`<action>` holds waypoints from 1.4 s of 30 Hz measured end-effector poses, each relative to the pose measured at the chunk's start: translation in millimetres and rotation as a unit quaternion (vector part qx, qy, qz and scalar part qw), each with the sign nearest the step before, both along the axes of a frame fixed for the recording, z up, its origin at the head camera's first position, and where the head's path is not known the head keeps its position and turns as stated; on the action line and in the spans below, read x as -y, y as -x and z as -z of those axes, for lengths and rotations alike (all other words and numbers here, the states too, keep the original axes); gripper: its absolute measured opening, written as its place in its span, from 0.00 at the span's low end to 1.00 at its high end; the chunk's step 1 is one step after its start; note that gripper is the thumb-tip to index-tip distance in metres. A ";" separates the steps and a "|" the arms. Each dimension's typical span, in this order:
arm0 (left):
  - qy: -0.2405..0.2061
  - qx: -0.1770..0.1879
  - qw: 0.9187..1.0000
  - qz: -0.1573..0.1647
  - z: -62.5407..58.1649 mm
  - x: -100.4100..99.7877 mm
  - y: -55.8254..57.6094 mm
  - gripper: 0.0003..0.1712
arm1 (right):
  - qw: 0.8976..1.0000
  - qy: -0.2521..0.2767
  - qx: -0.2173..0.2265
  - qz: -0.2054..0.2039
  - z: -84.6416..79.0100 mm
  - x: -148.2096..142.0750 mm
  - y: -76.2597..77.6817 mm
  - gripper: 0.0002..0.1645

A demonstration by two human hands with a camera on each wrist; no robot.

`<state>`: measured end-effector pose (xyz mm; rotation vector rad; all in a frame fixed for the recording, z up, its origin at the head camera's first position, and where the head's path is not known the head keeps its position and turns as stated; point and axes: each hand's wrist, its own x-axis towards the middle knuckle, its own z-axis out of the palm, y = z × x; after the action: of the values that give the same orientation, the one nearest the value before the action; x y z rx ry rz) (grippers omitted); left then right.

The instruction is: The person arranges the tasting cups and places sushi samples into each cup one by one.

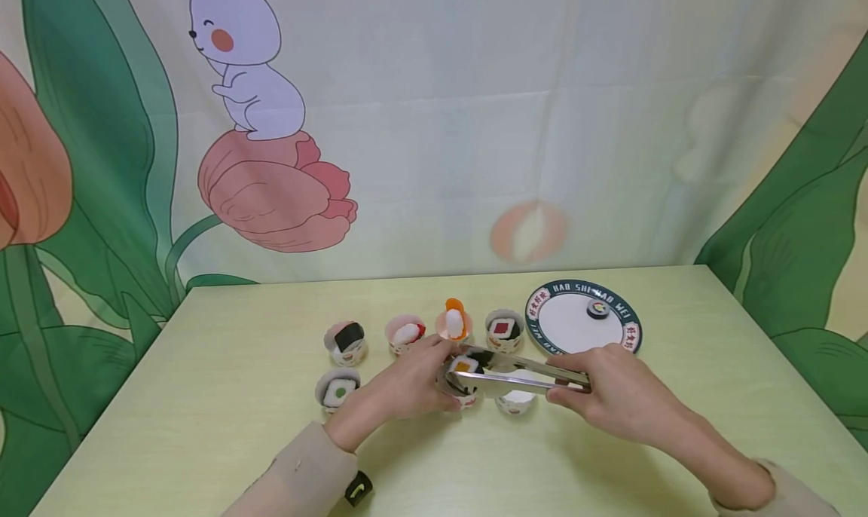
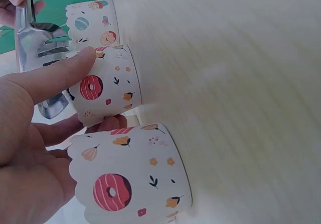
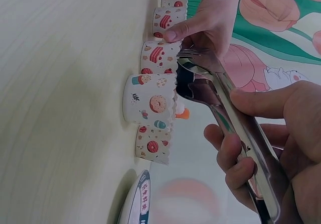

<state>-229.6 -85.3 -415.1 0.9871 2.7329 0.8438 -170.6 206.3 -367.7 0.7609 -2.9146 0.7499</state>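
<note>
My left hand (image 1: 414,381) steadies a white paper cup (image 2: 113,91) with donut prints, its thumb at the scalloped rim and its fingers on the other side. In the head view a toy sushi piece (image 1: 464,364) with a yellow-orange centre shows at that cup's mouth. My right hand (image 1: 617,393) grips metal tongs (image 1: 542,386) by the arms, and the tongs' heads are around the piece. Whether they pinch it cannot be told. To the right of the held cup stands another paper cup (image 1: 517,404), partly behind the tongs.
Cups with toy sushi stand around: a black-wrapped piece (image 1: 349,338), a green-centred roll (image 1: 339,391), a red-and-white piece (image 1: 409,332), an orange-topped piece (image 1: 453,322) and a red-centred roll (image 1: 503,328). A round plate (image 1: 633,334) bears one small roll (image 1: 597,309). Near my left sleeve lies a black object (image 1: 359,489).
</note>
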 end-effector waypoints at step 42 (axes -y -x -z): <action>0.029 0.018 0.999 -0.015 -2.7 -6.0 -1.5 0.40 | 0.999 0.005 -0.005 0.034 -5.0 -33.9 3.9 0.20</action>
<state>-228.1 -79.3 -412.4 0.9135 2.7321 0.7748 -174.5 240.3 -362.6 0.6590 -2.9087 0.7523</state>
